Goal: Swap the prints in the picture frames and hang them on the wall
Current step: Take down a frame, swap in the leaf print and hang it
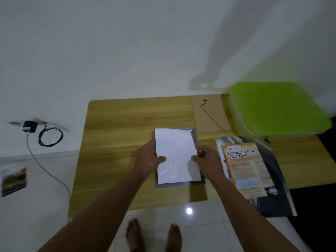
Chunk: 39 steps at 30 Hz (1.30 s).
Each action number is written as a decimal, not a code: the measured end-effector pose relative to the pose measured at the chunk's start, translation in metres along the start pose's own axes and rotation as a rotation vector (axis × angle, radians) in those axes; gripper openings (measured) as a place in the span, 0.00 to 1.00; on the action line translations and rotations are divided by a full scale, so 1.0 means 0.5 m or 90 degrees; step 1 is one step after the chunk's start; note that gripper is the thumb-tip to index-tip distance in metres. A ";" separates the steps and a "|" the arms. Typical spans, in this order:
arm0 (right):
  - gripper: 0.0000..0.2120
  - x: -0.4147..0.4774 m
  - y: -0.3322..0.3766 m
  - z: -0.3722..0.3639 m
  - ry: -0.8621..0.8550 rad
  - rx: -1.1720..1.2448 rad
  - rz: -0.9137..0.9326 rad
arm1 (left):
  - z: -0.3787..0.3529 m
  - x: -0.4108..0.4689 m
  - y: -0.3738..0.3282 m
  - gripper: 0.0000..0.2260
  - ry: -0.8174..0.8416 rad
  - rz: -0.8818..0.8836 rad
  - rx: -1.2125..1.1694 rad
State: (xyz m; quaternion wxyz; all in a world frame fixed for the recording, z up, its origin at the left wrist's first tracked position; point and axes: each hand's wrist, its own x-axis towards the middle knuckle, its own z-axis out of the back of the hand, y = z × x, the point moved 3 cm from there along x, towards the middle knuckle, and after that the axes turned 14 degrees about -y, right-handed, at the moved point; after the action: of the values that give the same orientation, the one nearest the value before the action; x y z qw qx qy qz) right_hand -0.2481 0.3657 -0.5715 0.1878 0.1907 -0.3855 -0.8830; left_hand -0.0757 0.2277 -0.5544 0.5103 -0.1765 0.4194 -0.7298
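White print (175, 153) pinched by my left hand (148, 160) and right hand (206, 160) over the grey frame (194, 132); beside it, a leaflet (247, 168) reads "Perangi Terus Narkoba".

orange leaflet (247, 168) headed "Perangi Terus Narkoba", smaller print seemingly illegible

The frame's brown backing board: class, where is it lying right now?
In the head view, the backing board lies flat at the table's far edge, right of centre, between the grey frame and the green box.
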 end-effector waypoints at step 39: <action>0.26 0.256 0.018 0.004 0.006 -0.330 0.308 | -0.029 0.055 0.113 0.37 0.178 -0.200 0.568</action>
State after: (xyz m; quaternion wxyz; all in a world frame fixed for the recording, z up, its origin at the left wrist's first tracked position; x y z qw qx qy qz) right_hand -0.3570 0.3004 -0.5881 0.4352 0.0439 -0.1820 -0.8807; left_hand -0.0633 0.2019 -0.6124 0.3589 0.0975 0.0986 -0.9230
